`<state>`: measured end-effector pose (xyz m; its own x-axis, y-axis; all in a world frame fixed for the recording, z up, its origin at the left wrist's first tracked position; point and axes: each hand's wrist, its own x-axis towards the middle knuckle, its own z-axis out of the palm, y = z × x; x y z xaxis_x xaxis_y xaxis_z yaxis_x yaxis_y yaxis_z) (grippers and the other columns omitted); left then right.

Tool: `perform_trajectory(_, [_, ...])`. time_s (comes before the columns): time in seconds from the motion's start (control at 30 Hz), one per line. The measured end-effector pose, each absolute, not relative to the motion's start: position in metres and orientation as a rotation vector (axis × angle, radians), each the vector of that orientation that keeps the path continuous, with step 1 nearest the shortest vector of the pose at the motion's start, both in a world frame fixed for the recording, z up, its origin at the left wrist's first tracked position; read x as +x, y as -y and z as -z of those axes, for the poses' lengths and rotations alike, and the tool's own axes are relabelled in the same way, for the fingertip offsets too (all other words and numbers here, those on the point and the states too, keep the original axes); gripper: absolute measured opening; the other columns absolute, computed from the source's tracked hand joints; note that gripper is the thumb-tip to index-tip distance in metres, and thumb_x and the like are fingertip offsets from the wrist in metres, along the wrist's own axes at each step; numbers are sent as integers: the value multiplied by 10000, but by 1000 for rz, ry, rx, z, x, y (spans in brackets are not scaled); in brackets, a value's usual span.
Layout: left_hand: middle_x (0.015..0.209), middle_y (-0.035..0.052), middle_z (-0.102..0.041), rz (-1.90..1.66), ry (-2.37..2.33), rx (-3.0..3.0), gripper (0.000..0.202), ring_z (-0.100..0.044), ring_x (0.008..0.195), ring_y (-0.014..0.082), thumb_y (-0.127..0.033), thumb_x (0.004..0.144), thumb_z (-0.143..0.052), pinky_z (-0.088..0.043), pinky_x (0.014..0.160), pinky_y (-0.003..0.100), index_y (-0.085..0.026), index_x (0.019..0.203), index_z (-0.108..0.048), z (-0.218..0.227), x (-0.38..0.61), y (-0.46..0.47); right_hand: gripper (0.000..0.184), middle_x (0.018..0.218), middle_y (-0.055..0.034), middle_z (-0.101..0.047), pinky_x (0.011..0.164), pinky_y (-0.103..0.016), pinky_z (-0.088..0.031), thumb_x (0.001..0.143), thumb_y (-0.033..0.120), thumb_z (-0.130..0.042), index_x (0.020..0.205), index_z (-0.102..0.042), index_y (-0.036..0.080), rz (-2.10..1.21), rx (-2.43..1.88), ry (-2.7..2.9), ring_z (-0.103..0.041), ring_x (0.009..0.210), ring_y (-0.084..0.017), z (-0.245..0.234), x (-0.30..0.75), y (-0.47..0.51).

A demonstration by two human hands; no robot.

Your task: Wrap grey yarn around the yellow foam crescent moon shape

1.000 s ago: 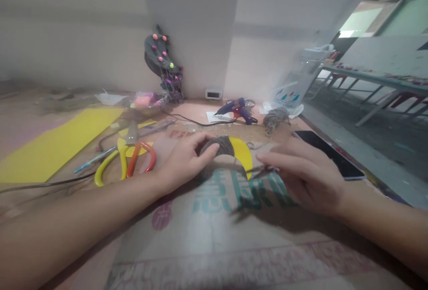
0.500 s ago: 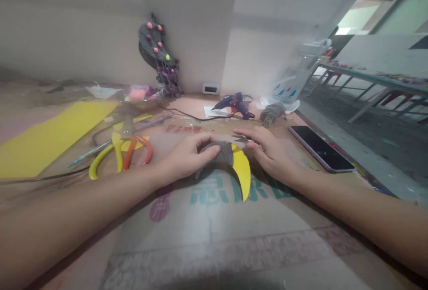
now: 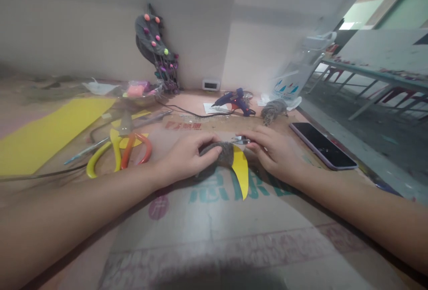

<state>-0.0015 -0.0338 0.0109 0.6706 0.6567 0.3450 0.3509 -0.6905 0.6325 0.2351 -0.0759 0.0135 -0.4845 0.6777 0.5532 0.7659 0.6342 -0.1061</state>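
A yellow crescent [image 3: 241, 174], with grey yarn [image 3: 226, 152] wrapped over its left part, rests just above the cardboard. My left hand [image 3: 197, 154] is closed on the wrapped end, thumb on the near side. The fingertips of my right hand [image 3: 267, 149] pinch a small pointed metal tool [image 3: 240, 141], perhaps thread snips or tweezers; its tips lie at the top edge of the yarn wrapping. Part of the crescent is hidden under my left hand.
Orange-and-yellow-handled pliers [image 3: 117, 154] and a yellow sheet [image 3: 53, 131] lie left. Behind are a glue gun [image 3: 236, 101], a grey yarn bundle [image 3: 274, 110] and a decorated grey crescent [image 3: 152, 42]. At right are a phone [image 3: 323, 145] and a clear bottle [image 3: 301, 71].
The metal tool has moved slightly left over the yarn, and its tips look closer together. The crescent has turned a little. My left hand stays on the wrapped end.
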Motion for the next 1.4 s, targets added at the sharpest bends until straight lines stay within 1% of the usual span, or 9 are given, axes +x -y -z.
perform_trajectory(0.17, [798, -7, -649, -795, -785, 2409, 164, -580, 729, 149, -268, 890, -476, -422, 647, 250, -182, 872, -613, -11, -3, 34, 292, 826, -79, -618, 680, -313, -455, 962, 249, -418, 1128, -621, 121, 274, -1112, 2321, -565, 765, -190, -13, 238, 76])
perform_trajectory(0.43, [813, 12, -665, -809, -789, 2468, 169, -594, 743, 154, -261, 885, -483, -436, 669, 263, -166, 889, -623, -9, -3, 33, 287, 830, -89, -623, 666, -306, -445, 952, 217, -426, 1108, -636, 97, 341, -1085, 2360, -558, 758, -184, -13, 240, 76])
perform_trajectory(0.63, [790, 8, -653, -808, -772, 2495, 169, -580, 719, 139, -250, 887, -485, -427, 656, 250, -155, 887, -624, -8, -3, 34, 284, 842, -96, -627, 659, -300, -442, 954, 219, -432, 1102, -639, 92, 354, -1071, 2376, -555, 763, -182, -15, 240, 77])
perform_trajectory(0.9, [803, 5, -654, -804, -781, 2482, 159, -585, 732, 132, -241, 885, -485, -428, 666, 238, -156, 890, -619, -10, -4, 36, 274, 798, -84, -619, 642, -293, -433, 951, 198, -422, 1068, -651, 103, 357, -1080, 2380, -546, 736, -174, -15, 241, 76])
perform_trajectory(1.07, [798, 1, -653, -790, -772, 2479, 161, -587, 726, 138, -251, 889, -475, -431, 662, 242, -171, 885, -614, -10, -3, 37, 269, 805, -86, -622, 635, -292, -431, 948, 199, -428, 1067, -651, 106, 336, -1084, 2379, -551, 734, -174, -15, 241, 76])
perform_trajectory(1.27, [790, 2, -650, -788, -775, 2486, 178, -588, 717, 149, -283, 897, -462, -432, 655, 255, -187, 882, -611, -9, -3, 35, 264, 809, -73, -632, 648, -297, -444, 961, 234, -419, 1079, -638, 146, 260, -1110, 2337, -571, 752, -177, -14, 241, 75])
perform_trajectory(1.4, [800, 5, -653, -785, -779, 2476, 182, -590, 726, 151, -279, 899, -457, -435, 658, 260, -186, 885, -612, -10, -3, 35, 280, 831, -84, -632, 668, -307, -456, 966, 261, -418, 1089, -629, 124, 190, -1154, 2261, -577, 759, -181, -12, 242, 74])
